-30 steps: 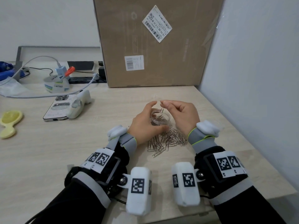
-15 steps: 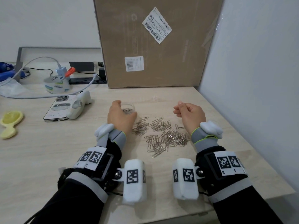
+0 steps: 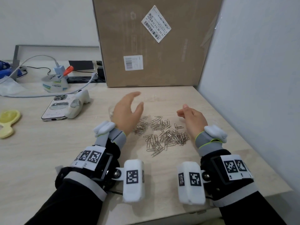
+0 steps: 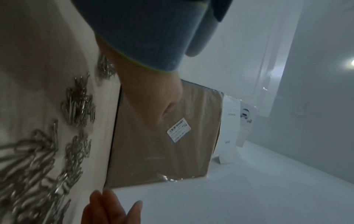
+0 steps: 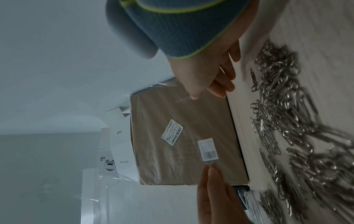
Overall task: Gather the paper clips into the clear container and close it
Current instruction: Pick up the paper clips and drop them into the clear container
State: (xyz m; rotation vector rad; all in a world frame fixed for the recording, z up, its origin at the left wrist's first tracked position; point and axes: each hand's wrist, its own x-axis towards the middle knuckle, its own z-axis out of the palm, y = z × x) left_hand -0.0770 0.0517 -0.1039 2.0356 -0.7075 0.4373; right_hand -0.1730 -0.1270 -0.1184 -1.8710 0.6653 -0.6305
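Note:
A heap of silver paper clips [image 3: 164, 133] lies spread on the light wooden table [image 3: 48, 159] between my hands; it also shows as paper clips [image 4: 76, 106] and paper clips [image 5: 283, 106] in the wrist views. The clear container [image 3: 110, 111] stands on the table left of the heap, mostly hidden behind my left hand [image 3: 138, 99], with a few clips inside. That hand hovers above it with straight fingers and holds nothing. My right hand [image 3: 181, 110] is right of the heap, fingers loosely curled, empty.
A big cardboard box [image 3: 154, 46] stands against the back and a white wall [image 3: 251, 78] bounds the right side. A phone [image 3: 56, 108] with a white gadget, a tape roll [image 3: 53, 82], cables and a yellow object [image 3: 8, 122] lie to the left.
My left hand carried the container from the middle to the left, set it down, let go and lifted with fingers spread. My right hand drew back to the right.

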